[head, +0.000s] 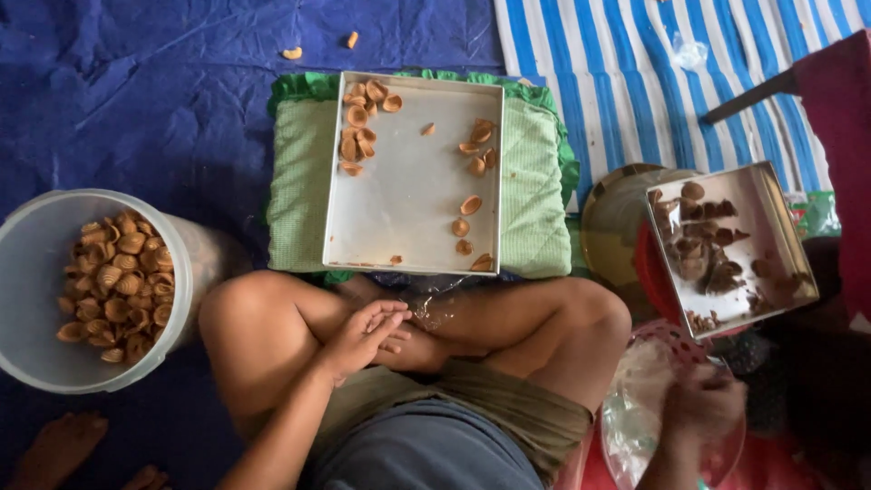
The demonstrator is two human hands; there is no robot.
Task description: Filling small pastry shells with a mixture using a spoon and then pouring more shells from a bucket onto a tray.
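The left hand (367, 331) rests on the crossed legs, fingers (392, 318) loosely spread and holding nothing. Just beyond its fingertips sits a shallow metal tray (408, 195) on a green cushion (299, 172), with ridged shell-shaped fried snacks (358, 122) scattered along its edges. Well out to the left of those fingers, a white plastic bucket (27, 272) holds a heap of the same snacks. The right hand (703, 408) is blurred over a clear plastic bag (635, 417); I cannot tell whether its fingers are closed. This looks like a pause between handfuls; bagging more would call for reaching to the tray.
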